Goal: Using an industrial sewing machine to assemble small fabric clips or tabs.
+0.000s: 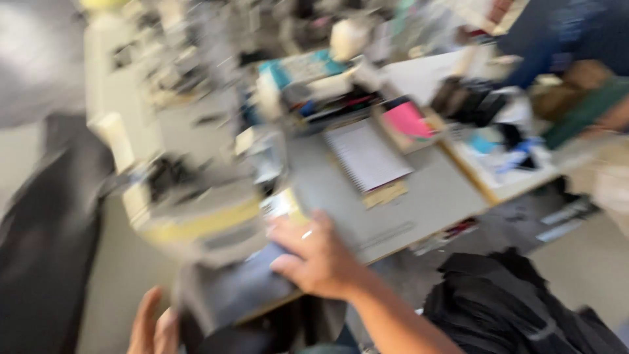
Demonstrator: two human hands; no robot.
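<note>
Dark cloth (242,288) under right hand (318,259)

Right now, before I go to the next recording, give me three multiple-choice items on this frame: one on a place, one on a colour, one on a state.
1. Where does the right hand rest?
A. On dark fabric at the table's near edge
B. On the open notebook
C. On the floor

2. What colour is the paper pad beyond the notebook?
A. Green
B. Pink
C. White

3. How is the notebook lying?
A. Shut
B. Standing on edge
C. Open, flat on the grey table

Answers:
1 A: the hand lies palm down on the dark fabric beside the sewing machine.
2 B: the pad shows bright pink.
3 C: its pale page faces up on the tabletop.

The left hand sits low at the fabric's edge; blur hides its grip.
</note>
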